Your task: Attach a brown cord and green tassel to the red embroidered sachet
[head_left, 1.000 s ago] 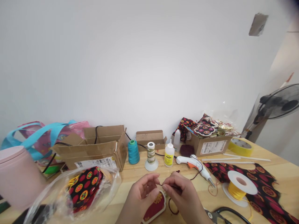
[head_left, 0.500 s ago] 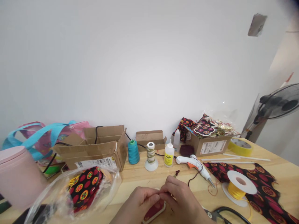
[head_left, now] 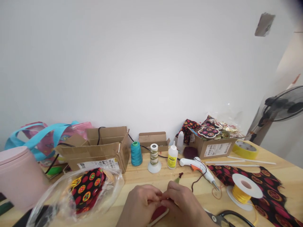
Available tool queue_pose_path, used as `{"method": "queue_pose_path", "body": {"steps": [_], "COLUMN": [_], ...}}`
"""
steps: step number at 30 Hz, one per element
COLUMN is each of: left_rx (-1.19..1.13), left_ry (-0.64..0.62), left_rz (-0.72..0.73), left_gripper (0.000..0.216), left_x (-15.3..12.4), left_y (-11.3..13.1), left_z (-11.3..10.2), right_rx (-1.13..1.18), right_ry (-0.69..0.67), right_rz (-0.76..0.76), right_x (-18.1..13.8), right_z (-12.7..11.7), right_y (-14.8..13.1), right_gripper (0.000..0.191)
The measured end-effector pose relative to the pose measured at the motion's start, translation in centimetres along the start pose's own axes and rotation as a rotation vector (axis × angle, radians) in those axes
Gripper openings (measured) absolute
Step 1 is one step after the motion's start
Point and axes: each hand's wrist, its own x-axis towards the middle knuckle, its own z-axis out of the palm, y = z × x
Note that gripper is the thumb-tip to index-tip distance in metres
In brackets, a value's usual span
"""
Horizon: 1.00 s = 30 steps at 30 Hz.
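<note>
At the front middle of the table my left hand and my right hand meet, fingertips pressed together. Below the fingers a dark red piece with a white edge shows, rounded at the corner and partly covered by my left hand, which grips it. My right fingers pinch at its upper end; what lies between them is hidden. Just beyond my right hand is a small dark red knotted cord with a green tip. Black-handled scissors lie by my right wrist.
Behind stand a teal thread cone, a thread spool, a glue bottle and a white glue gun. Yellow cord on a spool rests over patterned cloth at right. A plastic bag and cardboard box occupy the left.
Both hands have stayed together, with the fingers shifting slightly. My left hand now covers more of the dark red piece. The whole view has moved a little.
</note>
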Motion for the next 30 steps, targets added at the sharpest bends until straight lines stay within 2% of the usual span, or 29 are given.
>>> {"method": "queue_pose_path", "body": {"steps": [3,5,12,15,18,22,27,30], "left_rx": [0.010,0.014,-0.030,-0.048,-0.078,0.046,0.269,0.327], "left_ry": [0.122,0.159,0.146,0.112,0.035,-0.059,-0.075,-0.042], "left_rz": [-0.017,-0.027,-0.073,-0.093,-0.047,0.054,0.190,0.252], "left_gripper": [0.019,0.020,0.008,0.032,0.040,0.020,0.026,0.024], "left_x": [0.1,0.2,0.2,0.1,0.1,0.1,0.3,0.4], "left_y": [0.4,0.5,-0.4,-0.5,-0.1,0.8,0.9,0.6], "left_z": [0.2,0.2,-0.1,-0.3,-0.5,-0.7,-0.7,-0.6], "right_rx": [0.067,0.122,0.220,0.228,0.225,0.171,0.080,0.064], "right_ry": [0.046,0.071,0.144,0.178,0.175,0.125,0.076,0.065], "right_rz": [-0.003,-0.005,0.099,0.131,0.134,0.147,0.106,0.084], "right_x": [0.0,0.1,0.2,0.2,0.2,0.0,0.0,0.0], "right_z": [0.2,0.3,-0.5,-0.9,-1.0,-0.8,-0.3,-0.1], "right_y": [0.0,-0.1,-0.1,0.2,0.3,0.0,0.0,0.1], "right_gripper": [0.013,0.012,0.012,0.013,0.012,0.011,0.014,0.013]}}
